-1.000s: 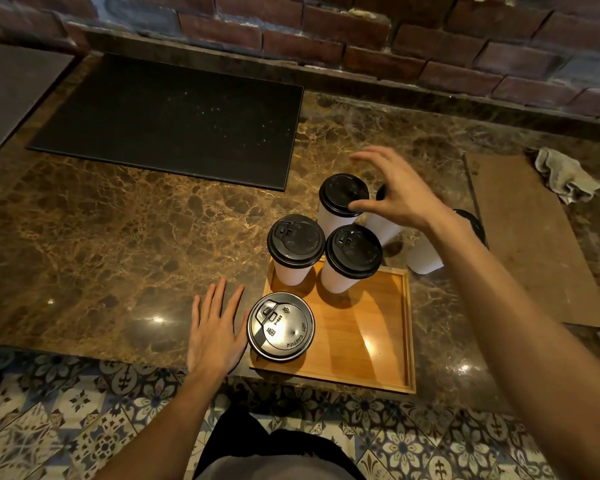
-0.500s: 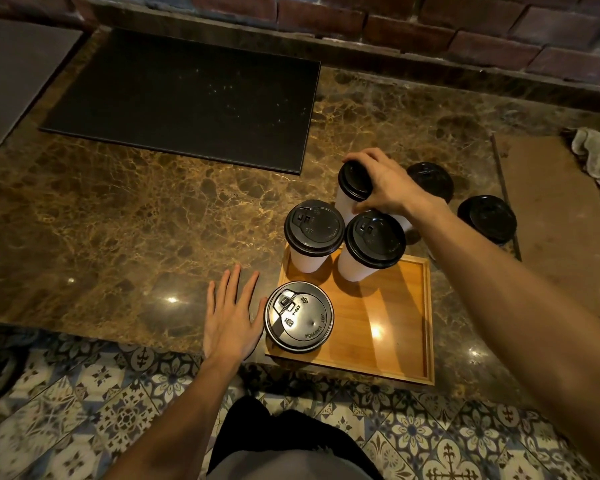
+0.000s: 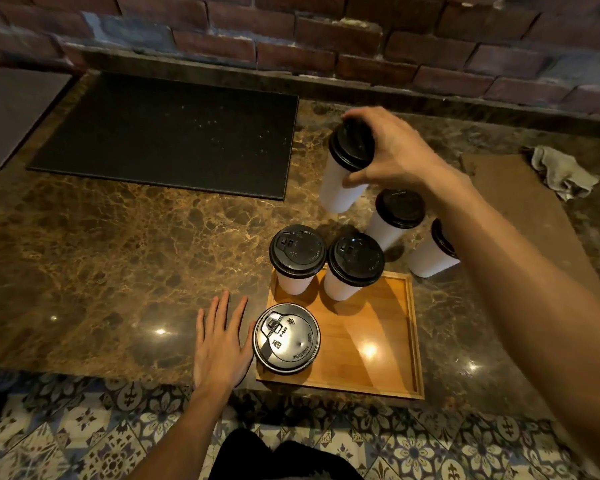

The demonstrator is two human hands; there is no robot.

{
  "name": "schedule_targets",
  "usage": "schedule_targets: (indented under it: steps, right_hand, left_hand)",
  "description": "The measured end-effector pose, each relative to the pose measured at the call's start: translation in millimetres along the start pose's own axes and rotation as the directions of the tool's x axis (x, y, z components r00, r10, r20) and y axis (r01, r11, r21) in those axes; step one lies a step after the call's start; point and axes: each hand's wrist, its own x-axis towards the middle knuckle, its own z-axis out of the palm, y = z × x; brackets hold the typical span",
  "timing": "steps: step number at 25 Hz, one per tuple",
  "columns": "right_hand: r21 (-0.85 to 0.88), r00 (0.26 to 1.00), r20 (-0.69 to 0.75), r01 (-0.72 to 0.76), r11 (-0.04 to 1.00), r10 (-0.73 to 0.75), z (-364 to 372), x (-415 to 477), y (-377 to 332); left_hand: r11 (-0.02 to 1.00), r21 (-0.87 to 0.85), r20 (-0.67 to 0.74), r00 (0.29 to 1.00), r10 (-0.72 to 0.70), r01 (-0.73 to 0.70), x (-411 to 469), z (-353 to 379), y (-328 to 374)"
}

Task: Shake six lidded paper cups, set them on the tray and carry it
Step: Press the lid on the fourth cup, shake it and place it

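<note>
**Fourth cup in the air, three on the tray**

At the bottom of the frame the left hand (image 3: 219,344) lies flat on the marble counter (image 3: 118,254). Its fingers are straight and a little spread, holding nothing, just beside the left rim of the wooden tray (image 3: 378,358). The nearest cup (image 3: 286,337) stands in the tray's lower-left corner, close by that hand. The back pair (image 3: 297,251) (image 3: 355,259) stand side by side along the tray's upper edge. The tray's right half and lower-right floor are bare.

Above and to the right, the two waiting cups (image 3: 399,209) (image 3: 433,254) stand on the counter off the tray, the right one partly hidden by the forearm.

Higher, right of centre, the right hand (image 3: 395,157) grips the held cup (image 3: 343,168) from above. Its fingers curl over the black lid and the thumb presses the white wall just under the rim. The cup hangs clear of the counter. Its long axis is near upright, with the base swung slightly toward lower left.

The bare tray floor lies below the held cup in the frame, with the back pair between them. Setting down probably means passing over or to the right of those lids. The right hand is the only one placed to do it.

Beyond lie a black mat (image 3: 167,133) at upper left, a brown board (image 3: 520,202) and a cloth (image 3: 561,171) at right, then the brick wall (image 3: 291,29).
</note>
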Motion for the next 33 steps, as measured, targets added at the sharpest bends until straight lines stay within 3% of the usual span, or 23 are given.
schedule_targets:
  steps: [7,18,20,21,23,24,26,28,31,33]
  right_hand:
    - [-0.031,0.989,-0.127,0.072,0.997,-0.076,-78.2,-51.1,-50.1]
    - [0.228,0.896,-0.443,0.147,0.962,-0.032,-83.0,-188.8,-112.1]
    - [0.234,0.894,-0.447,0.156,0.960,-0.036,-81.4,-200.8,-116.6]
    - [0.234,0.898,-0.438,0.155,0.960,-0.038,-81.7,-205.2,-118.0]
    - [0.232,0.910,-0.413,0.144,0.962,-0.037,-82.9,-211.1,-118.7]
    - [0.231,0.916,-0.400,0.137,0.963,-0.035,-83.4,-213.4,-118.8]
    - [0.229,0.928,-0.372,0.125,0.965,-0.032,-83.4,-215.2,-119.3]
    - [0.222,0.937,-0.348,0.114,0.968,-0.030,-81.6,-214.4,-120.3]
    - [0.211,0.945,-0.328,0.097,0.973,-0.023,-77.4,-211.6,-124.4]
    - [0.213,0.943,-0.333,0.079,0.974,-0.004,-75.2,-210.6,-128.0]
  left_hand:
    - [0.999,-0.043,-0.013,1.000,-0.009,0.008,-0.5,-0.7,2.2]
    - [0.999,0.050,-0.006,1.000,-0.022,0.022,-1.7,8.5,-3.0]
    - [0.989,-0.146,-0.036,0.998,-0.043,0.038,-2.1,3.4,0.4]
    - [0.915,-0.387,-0.022,0.991,-0.130,0.111,-1.2,-6.9,5.1]
    - [0.524,-0.805,0.116,0.940,-0.319,0.277,4.5,-50.6,19.6]
    - [0.364,-0.900,0.113,0.936,-0.334,0.239,6.2,-75.6,26.3]
    - [0.284,-0.959,-0.073,0.958,-0.278,0.010,4.5,-130.0,40.4]
    - [0.276,-0.932,-0.251,0.967,-0.030,-0.233,-9.5,-180.8,61.2]
    - [0.297,-0.871,-0.243,0.869,0.431,-0.391,-37.7,-216.2,99.4]
    - [0.322,-0.833,-0.257,0.830,0.494,-0.449,-48.7,-212.8,124.7]
